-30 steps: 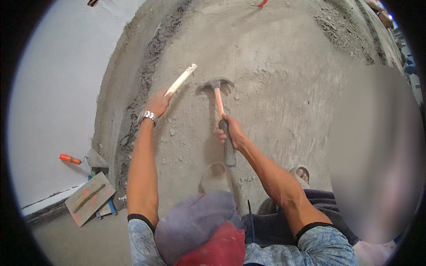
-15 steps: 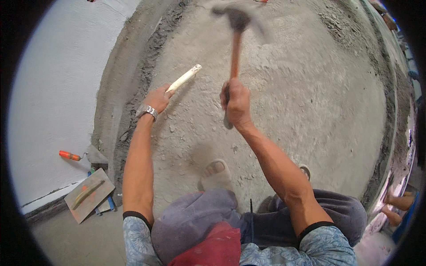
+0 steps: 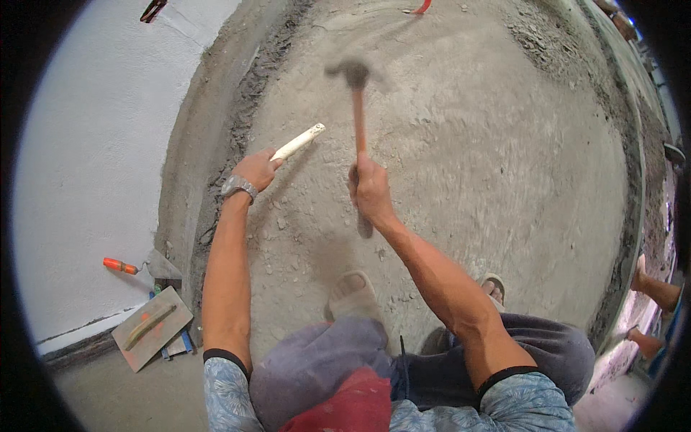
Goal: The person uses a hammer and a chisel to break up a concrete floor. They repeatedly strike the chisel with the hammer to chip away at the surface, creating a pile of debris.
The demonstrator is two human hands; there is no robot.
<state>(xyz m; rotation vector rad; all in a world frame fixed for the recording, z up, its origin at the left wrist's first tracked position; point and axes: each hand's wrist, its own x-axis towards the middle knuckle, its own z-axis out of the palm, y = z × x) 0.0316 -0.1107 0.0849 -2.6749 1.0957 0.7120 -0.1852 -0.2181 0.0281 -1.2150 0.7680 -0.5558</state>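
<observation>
My left hand [image 3: 257, 170], with a metal watch at the wrist, grips the lower end of a short off-white rod [image 3: 299, 142]. The rod slants up to the right over the rough grey floor; whether it is a pipe or a chisel I cannot tell. In my right hand [image 3: 371, 189] is a claw hammer [image 3: 359, 119], its fingers wrapped round the dark grip below an orange-brown shaft. The dark hammer head is smeared by motion, off to the upper right of the rod's free end and apart from it in the picture.
A white wall [image 3: 93, 173] stands on the left. Beside it lie an orange-handled trowel [image 3: 121, 266] and a flat float [image 3: 152, 328] with a curved handle. Loose chips dot the cement floor [image 3: 489, 194]. My sandalled feet [image 3: 353, 295] are close below. Another person's bare legs [image 3: 656, 291] show far right.
The hammer has come down and a little left, nearer the rod. My left hand still holds the rod at much the same place. The view has shifted slightly.
</observation>
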